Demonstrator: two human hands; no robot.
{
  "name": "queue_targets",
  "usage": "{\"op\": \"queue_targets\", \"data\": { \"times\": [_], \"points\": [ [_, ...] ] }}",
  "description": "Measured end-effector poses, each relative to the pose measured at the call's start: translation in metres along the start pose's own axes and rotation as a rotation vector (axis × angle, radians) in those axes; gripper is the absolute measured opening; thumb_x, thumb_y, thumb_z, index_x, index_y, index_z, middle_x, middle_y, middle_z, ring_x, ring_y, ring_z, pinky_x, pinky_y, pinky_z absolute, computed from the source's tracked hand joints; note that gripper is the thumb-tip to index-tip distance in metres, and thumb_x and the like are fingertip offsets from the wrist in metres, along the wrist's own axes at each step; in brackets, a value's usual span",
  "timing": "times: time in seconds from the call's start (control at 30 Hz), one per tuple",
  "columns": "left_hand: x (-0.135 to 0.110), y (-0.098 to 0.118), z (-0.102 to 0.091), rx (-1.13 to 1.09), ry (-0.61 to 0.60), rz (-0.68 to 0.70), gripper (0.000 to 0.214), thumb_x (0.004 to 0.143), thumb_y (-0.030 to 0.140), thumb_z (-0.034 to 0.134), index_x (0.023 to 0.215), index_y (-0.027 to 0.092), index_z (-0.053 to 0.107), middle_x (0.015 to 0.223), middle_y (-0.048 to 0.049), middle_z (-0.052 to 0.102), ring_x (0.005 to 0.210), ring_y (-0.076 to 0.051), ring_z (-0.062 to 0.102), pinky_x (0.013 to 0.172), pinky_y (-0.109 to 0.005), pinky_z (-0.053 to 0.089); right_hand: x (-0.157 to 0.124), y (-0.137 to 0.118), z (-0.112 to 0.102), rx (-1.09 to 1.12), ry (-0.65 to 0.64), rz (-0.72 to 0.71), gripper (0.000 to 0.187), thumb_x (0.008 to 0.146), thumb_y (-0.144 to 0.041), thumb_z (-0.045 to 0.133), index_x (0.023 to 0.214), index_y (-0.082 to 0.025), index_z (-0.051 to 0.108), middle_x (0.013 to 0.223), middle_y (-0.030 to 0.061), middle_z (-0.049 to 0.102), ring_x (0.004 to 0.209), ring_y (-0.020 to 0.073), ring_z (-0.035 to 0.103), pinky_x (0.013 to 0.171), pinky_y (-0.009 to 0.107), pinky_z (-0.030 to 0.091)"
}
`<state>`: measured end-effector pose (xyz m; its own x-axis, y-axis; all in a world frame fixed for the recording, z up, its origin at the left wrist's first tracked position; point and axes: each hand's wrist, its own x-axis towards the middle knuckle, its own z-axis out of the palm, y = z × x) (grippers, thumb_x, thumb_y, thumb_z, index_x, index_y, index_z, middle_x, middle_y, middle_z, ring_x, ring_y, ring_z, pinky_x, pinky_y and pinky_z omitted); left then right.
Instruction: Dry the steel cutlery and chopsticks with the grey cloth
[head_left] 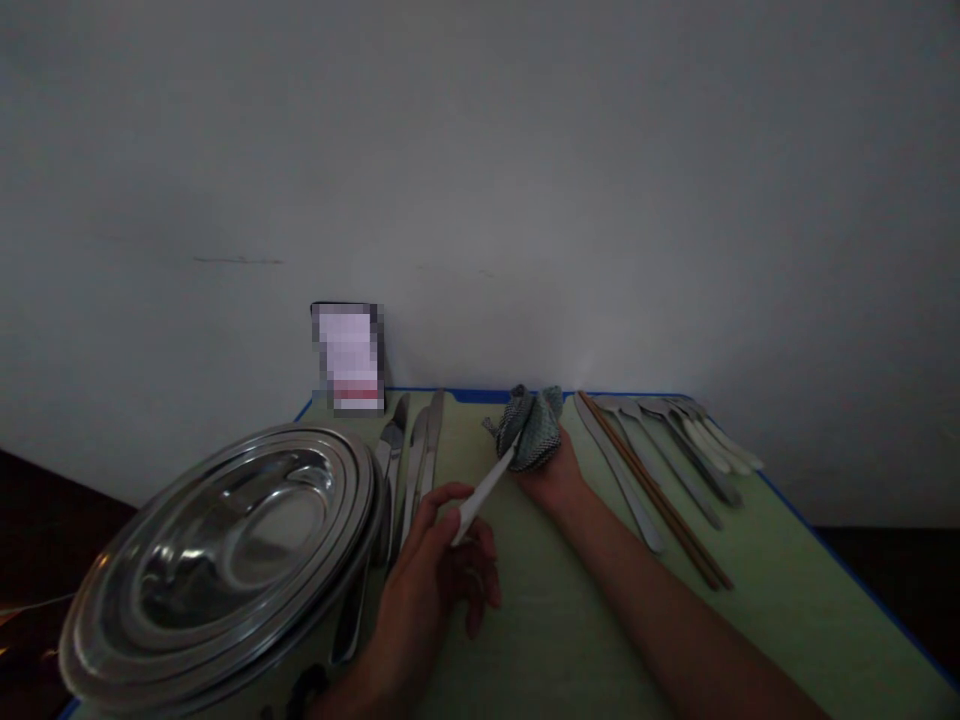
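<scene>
My left hand (439, 570) pinches the handle of a pale utensil (484, 490), whose far end is buried in a grey checked cloth (531, 428). My right hand (553, 475) is closed around that cloth near the far edge of the green mat (570, 620). The utensil's head is hidden inside the cloth, so I cannot tell what kind it is. Both hands work in the middle of the mat.
A stack of steel plates (225, 560) sits at the near left. Several knives (412, 460) lie beside it. Right of my hands lie a knife, brown chopsticks (652, 490), and several spoons (697, 440). A small box (349, 355) stands against the wall.
</scene>
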<state>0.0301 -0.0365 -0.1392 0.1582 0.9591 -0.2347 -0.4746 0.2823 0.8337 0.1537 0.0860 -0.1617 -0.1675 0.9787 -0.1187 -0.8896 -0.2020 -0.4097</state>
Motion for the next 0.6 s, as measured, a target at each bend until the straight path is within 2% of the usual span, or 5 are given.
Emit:
{"op": "queue_targets", "data": {
  "times": [0.13,0.3,0.47,0.6],
  "points": [
    [-0.004,-0.001,0.003,0.097,-0.051,0.009,0.024,0.083,0.040,0.049,0.097,0.022,0.041,0.066,0.0037,0.058,0.043,-0.010,0.057,0.031,-0.014,0.035,-0.002,0.000,0.000,-0.040,0.014,0.013,0.024,0.085,-0.029,0.043,0.097,-0.025,0.064,0.068,-0.0031,0.068,0.063,0.0131,0.062,0.084,0.035,0.048],
    [-0.007,-0.001,0.007,0.243,-0.083,0.066,0.035,0.084,0.045,0.049,0.107,0.022,0.035,0.073,0.0021,0.062,0.043,-0.011,0.059,0.031,-0.015,0.038,-0.009,-0.002,0.010,-0.039,0.082,0.032,0.031,0.088,-0.023,0.034,0.099,-0.024,0.063,0.062,-0.0037,0.066,0.061,0.0133,0.062,0.081,0.033,0.050],
    [-0.006,-0.002,0.006,0.272,-0.071,0.037,0.029,0.084,0.045,0.048,0.095,0.021,0.036,0.061,0.0055,0.057,0.043,-0.011,0.058,0.032,-0.015,0.038,-0.012,-0.003,0.014,-0.016,0.079,0.013,0.034,0.090,-0.018,0.031,0.100,-0.025,0.062,0.063,-0.0048,0.067,0.061,0.0112,0.062,0.080,0.033,0.050],
    [-0.005,-0.002,0.004,0.292,-0.153,-0.014,0.027,0.083,0.044,0.050,0.087,0.019,0.041,0.061,0.0034,0.059,0.045,-0.011,0.058,0.035,-0.016,0.039,-0.012,-0.002,0.010,-0.069,0.034,-0.033,0.028,0.088,-0.023,0.038,0.101,-0.028,0.062,0.065,-0.0059,0.067,0.056,0.0118,0.060,0.078,0.035,0.050]
  ]
}}
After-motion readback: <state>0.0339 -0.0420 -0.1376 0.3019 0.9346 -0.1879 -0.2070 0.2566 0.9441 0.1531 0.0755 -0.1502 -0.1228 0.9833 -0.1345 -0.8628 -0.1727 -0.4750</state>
